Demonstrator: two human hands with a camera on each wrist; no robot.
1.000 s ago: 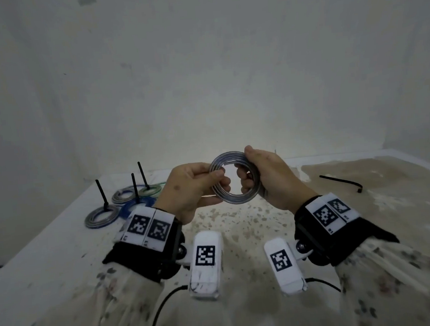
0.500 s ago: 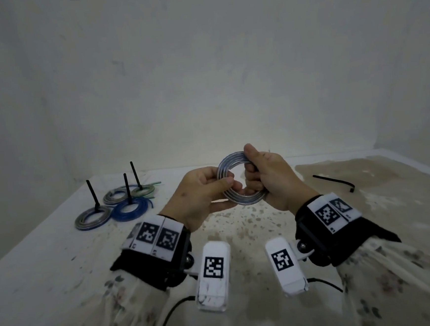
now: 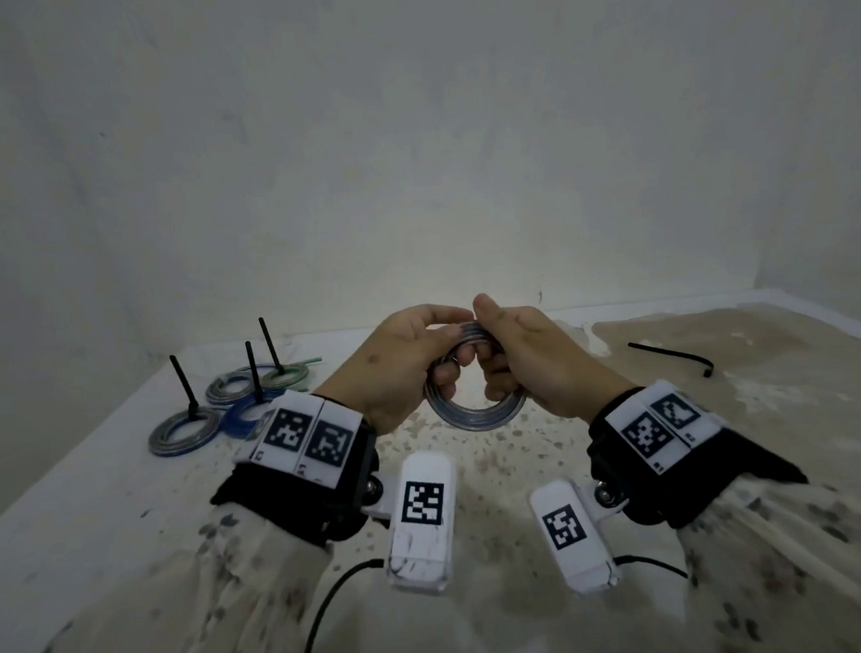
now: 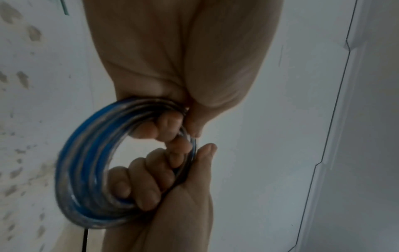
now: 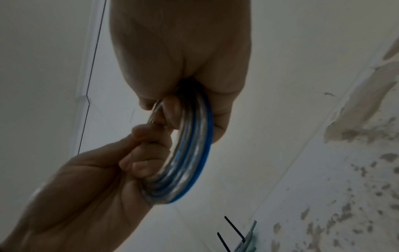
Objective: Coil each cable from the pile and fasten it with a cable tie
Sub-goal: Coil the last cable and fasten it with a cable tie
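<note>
A coil of clear and blue cable hangs in the air over the table, held by both hands. My left hand grips its upper left side, fingers curled through the ring. My right hand grips the upper right side, thumb on top. The two hands meet at the coil's top. In the left wrist view the coil shows several turns with fingers inside it. In the right wrist view the coil is seen edge-on between both hands. A loose black cable tie lies on the table to the right.
Several coiled cables with upright black ties lie at the back left of the table. A stained brown patch covers its right side. White walls close the table in behind and at both sides.
Both hands have closed together at the coil's top, and the coil has tilted from upright and facing me to hanging lower under the hands.
</note>
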